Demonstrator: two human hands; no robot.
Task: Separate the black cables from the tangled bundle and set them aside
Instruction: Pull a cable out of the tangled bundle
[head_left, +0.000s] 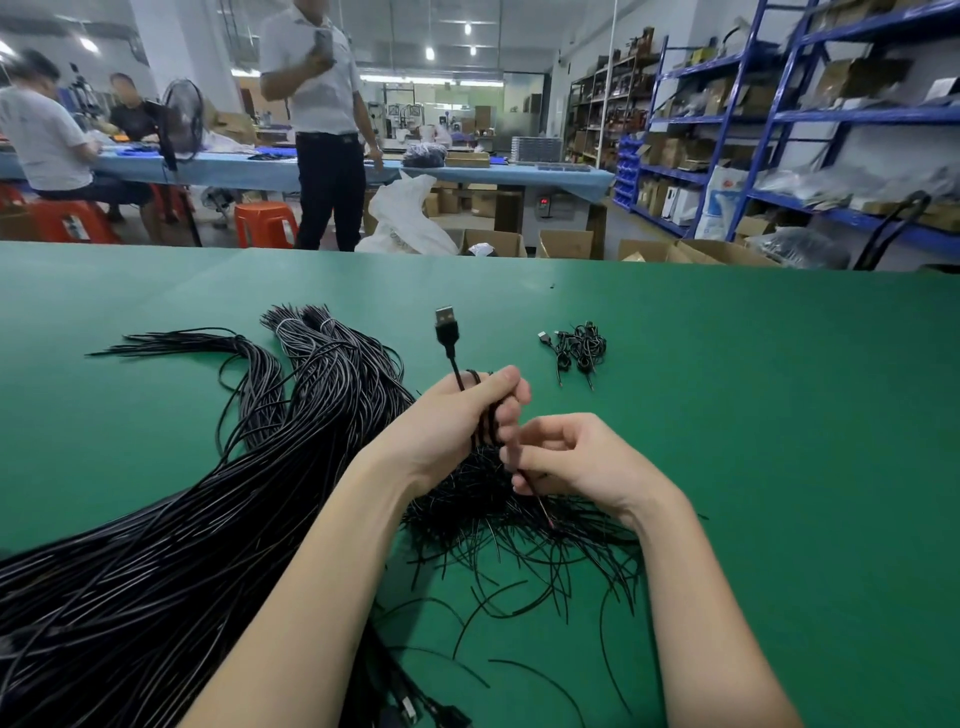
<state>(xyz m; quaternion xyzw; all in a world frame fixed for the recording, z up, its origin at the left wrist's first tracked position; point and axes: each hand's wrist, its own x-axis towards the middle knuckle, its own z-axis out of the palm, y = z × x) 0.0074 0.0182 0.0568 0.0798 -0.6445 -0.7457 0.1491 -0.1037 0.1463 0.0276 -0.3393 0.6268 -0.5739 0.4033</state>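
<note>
A large bundle of black cables (171, 525) sprawls across the left of the green table (753, 415), with loose ends fanned out below my hands. My left hand (457, 421) grips a coiled black cable whose USB plug (447, 325) sticks up above the fist. My right hand (571, 457) pinches the thin tail of that cable (535, 493), which ends in a reddish tip. A small pile of coiled black cables (579, 348) lies apart on the table, beyond my right hand.
Thin stray cable ends (519, 571) spread over the table in front of me. Past the table's far edge stand a person (324, 119), orange stools (265, 223), cardboard boxes (566, 243) and blue shelving (779, 119) at the right.
</note>
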